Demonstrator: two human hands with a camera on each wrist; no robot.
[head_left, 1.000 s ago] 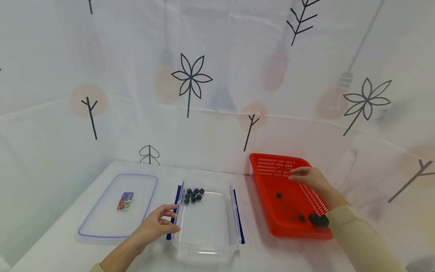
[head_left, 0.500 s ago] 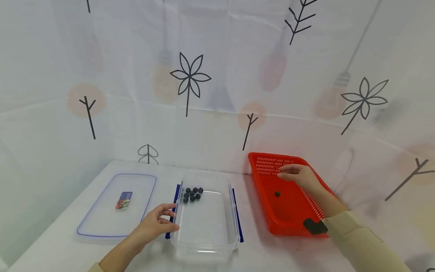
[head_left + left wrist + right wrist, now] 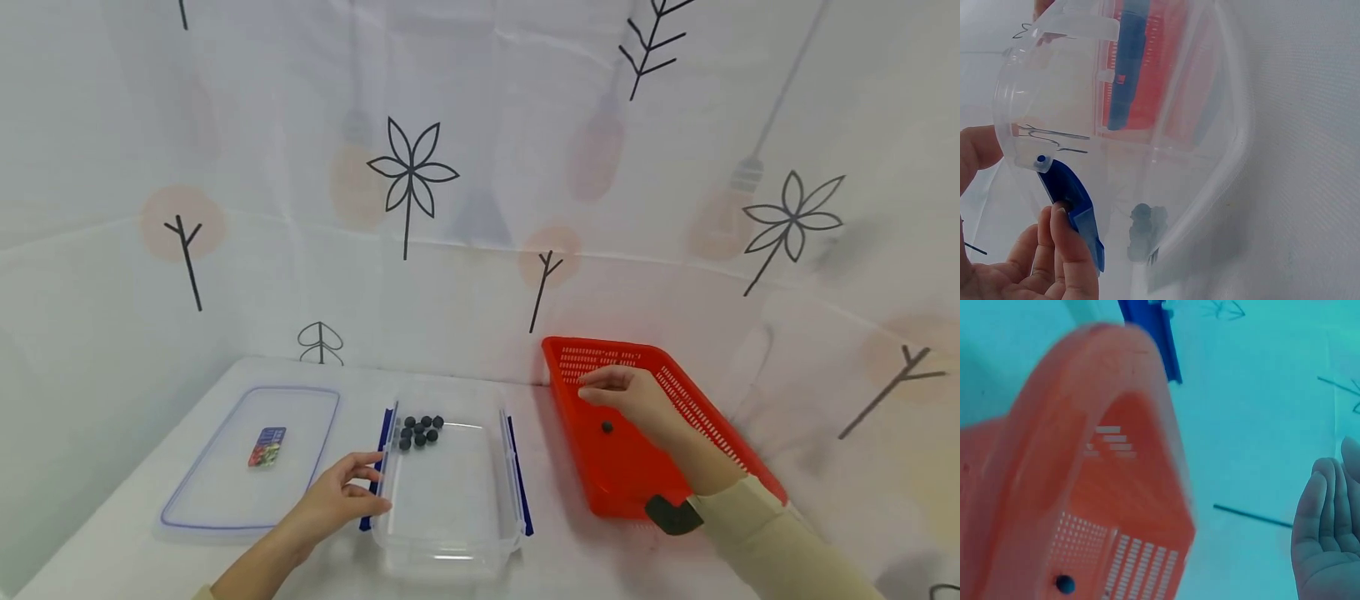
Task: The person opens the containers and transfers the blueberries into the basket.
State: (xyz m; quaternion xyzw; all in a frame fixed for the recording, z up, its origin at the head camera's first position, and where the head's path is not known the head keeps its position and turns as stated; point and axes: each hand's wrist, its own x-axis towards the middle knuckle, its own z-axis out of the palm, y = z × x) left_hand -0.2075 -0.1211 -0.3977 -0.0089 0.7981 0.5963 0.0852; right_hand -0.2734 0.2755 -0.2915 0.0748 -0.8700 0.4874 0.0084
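Note:
A clear plastic food container (image 3: 446, 542) with blue side latches stands mid-table. Several blueberries (image 3: 420, 431) lie in its far left corner. At its left side my left hand (image 3: 330, 500) steadies it; in the left wrist view curled fingers touch the blue latch (image 3: 1072, 194), with the thumb by the rim. Over the red plastic basket (image 3: 592, 483) hangs my right hand (image 3: 633, 404), thumb and fingertips close together. Whether something small sits between them is hidden. One blueberry (image 3: 607, 427) shows on the basket's floor; the right forearm covers part of the basket.
Left of the container lies a clear lid (image 3: 202, 500) with a blue rim seal and a fruit label (image 3: 267, 447). A patterned white cloth (image 3: 465, 308) hangs behind the table. Near the right sleeve's cuff is a dark piece (image 3: 672, 514) at the wrist.
My right hand has moved left across the basket, towards the container. The left hand and the container hold their places. The second berry seen earlier near the wrist is now out of sight.

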